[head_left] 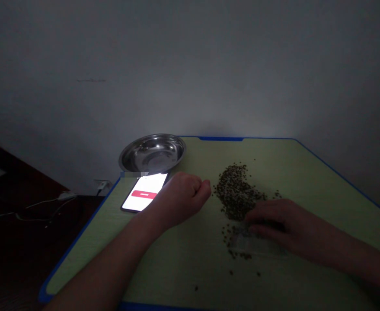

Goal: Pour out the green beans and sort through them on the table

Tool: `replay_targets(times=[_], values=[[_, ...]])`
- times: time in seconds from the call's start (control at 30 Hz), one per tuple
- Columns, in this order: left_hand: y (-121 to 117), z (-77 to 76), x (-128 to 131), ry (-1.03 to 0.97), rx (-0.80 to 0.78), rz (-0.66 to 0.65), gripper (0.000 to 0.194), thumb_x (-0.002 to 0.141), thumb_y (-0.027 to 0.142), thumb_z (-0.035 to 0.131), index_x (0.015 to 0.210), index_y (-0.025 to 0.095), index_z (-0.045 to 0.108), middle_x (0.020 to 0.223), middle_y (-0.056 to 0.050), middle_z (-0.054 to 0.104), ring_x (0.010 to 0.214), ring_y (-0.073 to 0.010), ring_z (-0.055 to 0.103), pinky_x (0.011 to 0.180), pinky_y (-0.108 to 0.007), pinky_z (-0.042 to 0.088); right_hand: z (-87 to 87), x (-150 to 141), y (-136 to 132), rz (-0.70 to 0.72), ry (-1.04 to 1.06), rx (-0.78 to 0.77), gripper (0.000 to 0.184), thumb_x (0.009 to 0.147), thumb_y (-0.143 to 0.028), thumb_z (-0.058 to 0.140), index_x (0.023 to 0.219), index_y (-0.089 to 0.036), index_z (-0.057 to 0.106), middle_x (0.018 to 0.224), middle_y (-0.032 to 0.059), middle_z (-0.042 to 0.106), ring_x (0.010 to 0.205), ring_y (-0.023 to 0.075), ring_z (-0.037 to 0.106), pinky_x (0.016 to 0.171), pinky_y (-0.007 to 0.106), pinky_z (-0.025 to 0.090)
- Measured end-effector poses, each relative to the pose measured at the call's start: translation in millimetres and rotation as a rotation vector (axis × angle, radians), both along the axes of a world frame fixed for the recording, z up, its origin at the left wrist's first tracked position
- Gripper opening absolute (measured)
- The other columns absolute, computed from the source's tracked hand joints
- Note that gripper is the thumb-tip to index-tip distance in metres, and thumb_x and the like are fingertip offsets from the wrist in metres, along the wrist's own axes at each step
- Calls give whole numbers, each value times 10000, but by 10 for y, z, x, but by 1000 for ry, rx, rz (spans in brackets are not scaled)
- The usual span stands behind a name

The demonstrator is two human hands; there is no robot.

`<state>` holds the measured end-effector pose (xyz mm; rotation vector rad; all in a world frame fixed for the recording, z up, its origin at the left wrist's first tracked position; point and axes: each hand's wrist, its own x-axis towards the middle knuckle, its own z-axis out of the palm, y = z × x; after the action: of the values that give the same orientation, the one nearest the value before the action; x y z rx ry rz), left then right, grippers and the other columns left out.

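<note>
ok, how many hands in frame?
2: left hand, fisted, between phone and pile of brown pieces; right hand at the pile's near right edge.

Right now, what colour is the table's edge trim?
The edge trim is blue, bordering a pale green tabletop; best seen in the head view.

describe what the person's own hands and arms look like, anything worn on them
The left hand and right hand are both without gloves, and no ring shows. The left forearm and right forearm show no sleeve, watch or bracelet as far as the picture reaches. The light is too dim to make out small markings.
</note>
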<state>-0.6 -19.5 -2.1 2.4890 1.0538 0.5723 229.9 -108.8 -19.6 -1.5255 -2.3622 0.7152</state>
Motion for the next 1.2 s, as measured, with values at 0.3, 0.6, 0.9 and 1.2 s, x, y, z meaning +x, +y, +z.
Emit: replay_targets(times=[0.3,0.6,0.9,1.2], values=[[-14,24,5,11,-14,-4,469,900,298,344,445,182,330,426,38,370,395,-64,288,454,-255,192,-20,9,15,-29,10,23,240,915,-376,480,971,-254,679,890,20,703,789,161,621,693,301,447],[-19,24,6,22,-20,5,462,899,304,341,453,182,317,425,41,343,396,-66,284,454,-258,181,-36,-63,12,-23,8,49,252,917,-385,479,994,-243,673,911,22,706,821,165,630,738,312,457],[-21,37,7,26,-21,12,464,896,310,344,453,183,293,428,43,335,398,-63,295,455,-255,189,-47,-59,28,-91,47,133,232,904,-351,492,981,-242,683,904,28,710,782,158,639,695,293,480],[-20,28,-4,22,-17,6,481,903,312,341,447,171,406,430,21,435,406,-70,331,460,-243,224,-52,-218,65,-15,13,179,198,895,-277,498,919,-227,688,831,24,707,741,154,623,669,287,441]])
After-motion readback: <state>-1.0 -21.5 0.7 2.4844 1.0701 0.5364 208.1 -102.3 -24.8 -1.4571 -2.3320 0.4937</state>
